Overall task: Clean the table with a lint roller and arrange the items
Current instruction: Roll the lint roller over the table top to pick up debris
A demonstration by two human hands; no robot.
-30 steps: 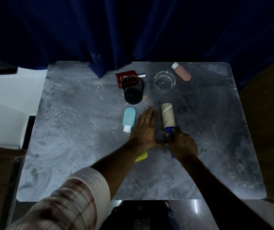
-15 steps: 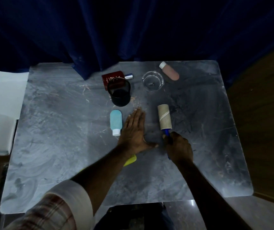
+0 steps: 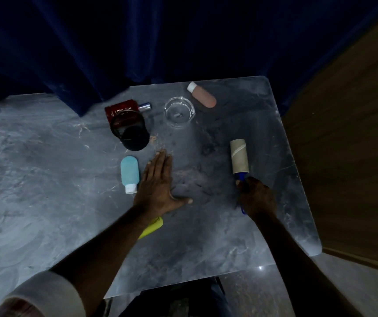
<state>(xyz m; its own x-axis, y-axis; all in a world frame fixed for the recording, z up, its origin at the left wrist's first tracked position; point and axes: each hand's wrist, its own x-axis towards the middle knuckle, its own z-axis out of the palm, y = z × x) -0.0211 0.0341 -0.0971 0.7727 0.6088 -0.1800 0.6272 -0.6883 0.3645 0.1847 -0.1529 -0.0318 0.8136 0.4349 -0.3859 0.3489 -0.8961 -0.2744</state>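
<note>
Tabletop [image 3: 46, 168] of grey marble fills mid-frame. Left of centre, a blue bottle [image 3: 129, 173] lies below a red perfume bottle [image 3: 124, 110] and a black cup [image 3: 133, 136]. Just right of the blue bottle, the left hand [image 3: 158, 188] lies flat with straight fingers, its forearm partly hiding a yellow comb [image 3: 151, 227]. At upper centre sit a glass ashtray [image 3: 179, 112] and a pink bottle [image 3: 203, 97]. At centre right, the right hand [image 3: 256, 197] grips the blue handle of the lint roller [image 3: 239, 160].

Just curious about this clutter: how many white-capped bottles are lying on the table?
2. The blue bottle lies just left of the left hand; the pink bottle lies near the far edge, right of the glass dish. The left forearm covers some tabletop, so another could be hidden.
</note>
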